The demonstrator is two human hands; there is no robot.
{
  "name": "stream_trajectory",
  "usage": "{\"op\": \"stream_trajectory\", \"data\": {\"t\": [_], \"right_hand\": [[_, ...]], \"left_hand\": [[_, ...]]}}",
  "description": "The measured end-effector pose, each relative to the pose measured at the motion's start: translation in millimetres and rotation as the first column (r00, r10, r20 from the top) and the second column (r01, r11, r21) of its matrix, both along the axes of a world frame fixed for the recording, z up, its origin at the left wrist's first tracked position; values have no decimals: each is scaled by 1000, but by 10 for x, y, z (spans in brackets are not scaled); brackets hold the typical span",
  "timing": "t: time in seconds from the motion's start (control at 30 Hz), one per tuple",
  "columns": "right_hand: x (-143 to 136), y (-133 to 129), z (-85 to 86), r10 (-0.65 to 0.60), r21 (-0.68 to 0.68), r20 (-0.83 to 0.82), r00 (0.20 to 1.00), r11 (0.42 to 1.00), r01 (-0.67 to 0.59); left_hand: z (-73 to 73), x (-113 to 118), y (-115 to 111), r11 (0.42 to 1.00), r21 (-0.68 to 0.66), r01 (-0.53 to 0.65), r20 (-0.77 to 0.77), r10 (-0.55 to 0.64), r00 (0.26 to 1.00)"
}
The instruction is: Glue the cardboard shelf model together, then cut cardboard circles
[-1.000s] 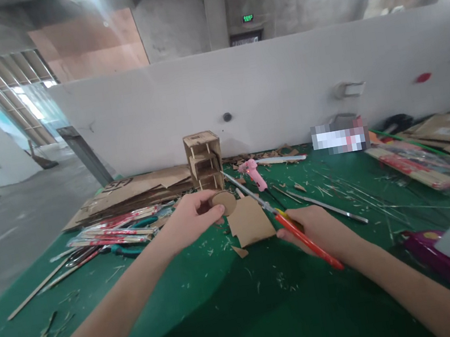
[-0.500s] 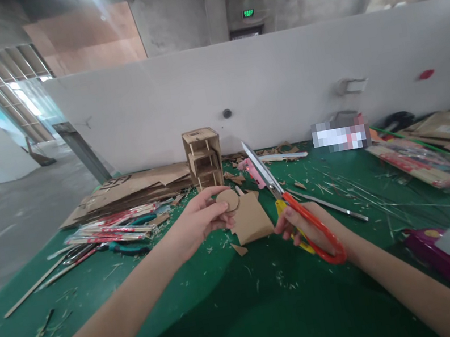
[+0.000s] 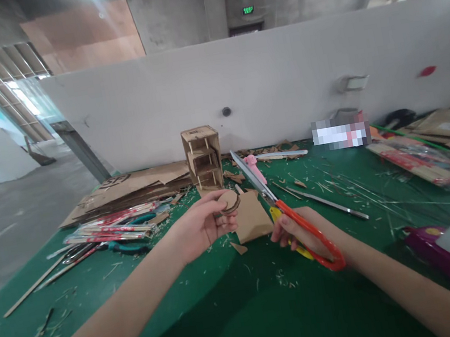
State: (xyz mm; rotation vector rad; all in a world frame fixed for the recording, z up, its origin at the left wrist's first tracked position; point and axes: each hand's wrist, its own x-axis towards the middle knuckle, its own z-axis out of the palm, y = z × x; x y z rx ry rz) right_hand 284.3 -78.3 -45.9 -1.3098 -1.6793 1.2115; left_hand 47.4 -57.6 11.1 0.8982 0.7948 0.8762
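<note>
Bare concrete floor (image 3: 14, 226) shows past my green table (image 3: 214, 308); on it, wrapped sticks (image 3: 110, 229) lie heaped at left, perhaps to be out of my way; my left hand (image 3: 201, 221) pinches a cardboard disc (image 3: 228, 198) between thumb and fingers by its near edge, likely so the far rim stays exposed; it hangs in front of a cardboard tower (image 3: 199, 134), beside a cardboard sheet (image 3: 253, 221); my right hand (image 3: 317, 219) is closed round the handles of the scissors (image 3: 271, 198), blades aimed up and away, probably to spare my fingers; whether those go through the loops I cannot tell; half a second ago the disc showed mostly its flat face, now it tilts, baring a layered edge; the blades have swung left, so the pink glue gun (image 3: 252, 160) peeks out on their right.
</note>
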Motion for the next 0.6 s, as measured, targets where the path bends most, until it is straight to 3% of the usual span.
{"op": "stream_trajectory", "data": {"t": [0.17,0.3,0.43,0.6], "right_hand": [[-26,-17,-5,8,18,-29,1000,1000,-7],[-53,-53,48,51,5,-46,998,999,-50],[-63,-85,113,92,-28,-42,995,995,-93],[-41,-57,76,99,-17,-48,994,995,-100]], "left_hand": [[-41,20,-5,990,129,-61,-75,71,995],[-28,51,-50,941,317,-116,-139,168,976],[12,78,-112,881,464,-93,-263,237,935],[22,64,-133,835,547,-53,-357,290,888]]}}
